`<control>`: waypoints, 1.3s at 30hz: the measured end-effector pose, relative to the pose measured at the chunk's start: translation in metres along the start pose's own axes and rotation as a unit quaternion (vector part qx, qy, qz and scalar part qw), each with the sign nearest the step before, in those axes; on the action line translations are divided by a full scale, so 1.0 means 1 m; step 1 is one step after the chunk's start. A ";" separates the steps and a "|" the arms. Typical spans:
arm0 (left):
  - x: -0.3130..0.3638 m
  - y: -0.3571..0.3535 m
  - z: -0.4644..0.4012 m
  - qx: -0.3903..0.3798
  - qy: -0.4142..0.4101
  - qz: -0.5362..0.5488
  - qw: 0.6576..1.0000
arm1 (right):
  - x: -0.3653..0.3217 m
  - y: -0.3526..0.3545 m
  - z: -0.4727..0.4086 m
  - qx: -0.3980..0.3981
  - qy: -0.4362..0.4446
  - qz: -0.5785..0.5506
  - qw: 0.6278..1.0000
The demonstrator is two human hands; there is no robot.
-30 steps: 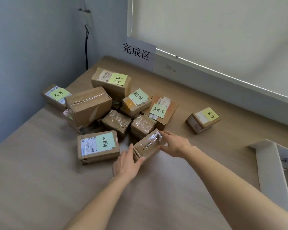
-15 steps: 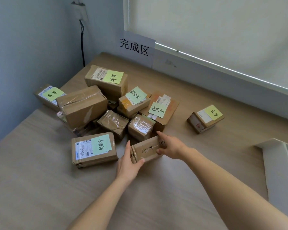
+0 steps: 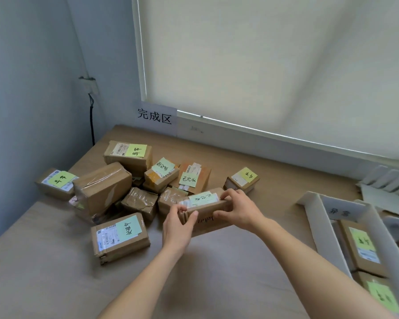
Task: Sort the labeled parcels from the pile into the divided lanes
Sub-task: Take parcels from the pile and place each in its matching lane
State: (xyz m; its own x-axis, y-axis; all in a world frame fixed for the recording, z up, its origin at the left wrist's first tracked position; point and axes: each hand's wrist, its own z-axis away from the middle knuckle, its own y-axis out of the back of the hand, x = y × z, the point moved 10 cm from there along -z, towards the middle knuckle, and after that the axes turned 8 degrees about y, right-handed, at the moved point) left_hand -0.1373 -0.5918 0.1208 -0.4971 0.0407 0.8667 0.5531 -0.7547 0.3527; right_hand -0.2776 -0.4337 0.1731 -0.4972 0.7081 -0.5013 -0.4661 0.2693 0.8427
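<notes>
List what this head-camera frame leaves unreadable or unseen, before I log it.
- Held parcel: the note on top is blurred; left hand and right hand cover both ends.
- Divided lanes: cut off by the right and bottom edges; their number is unclear.
- Lane sign: too small and slanted to read.
- Taped parcel: no note visible; any label faces away.
- Low parcels in the pile: buried under the large box.
</notes>
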 end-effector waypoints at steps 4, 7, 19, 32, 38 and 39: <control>0.059 0.010 0.043 0.028 -0.070 0.038 0.996 | -0.011 0.062 0.056 0.086 -0.020 -0.031 0.996; 0.099 0.009 0.085 0.022 -0.113 0.046 0.992 | -0.014 0.101 0.102 0.124 -0.021 -0.048 0.991; 0.166 -0.019 0.278 -0.121 -0.151 0.113 0.975 | -0.013 0.201 0.324 0.190 0.020 -0.105 0.976; 0.169 -0.044 0.411 -0.255 -0.090 0.152 0.951 | -0.005 0.238 0.474 0.190 0.011 -0.088 0.978; 0.164 -0.043 0.426 -0.301 -0.099 0.054 0.947 | -0.006 0.231 0.500 0.171 -0.025 -0.089 0.981; 0.162 -0.041 0.427 -0.297 -0.100 0.059 0.948 | -0.008 0.228 0.504 0.167 -0.034 -0.084 0.982</control>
State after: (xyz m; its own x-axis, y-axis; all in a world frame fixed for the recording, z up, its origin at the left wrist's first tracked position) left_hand 0.0450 -0.2746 0.3975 -0.2858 0.0114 0.9582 0.0929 -0.9949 0.0395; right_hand -0.0113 -0.0489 0.4677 -0.3783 0.6752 -0.6332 -0.2648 0.5766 0.7730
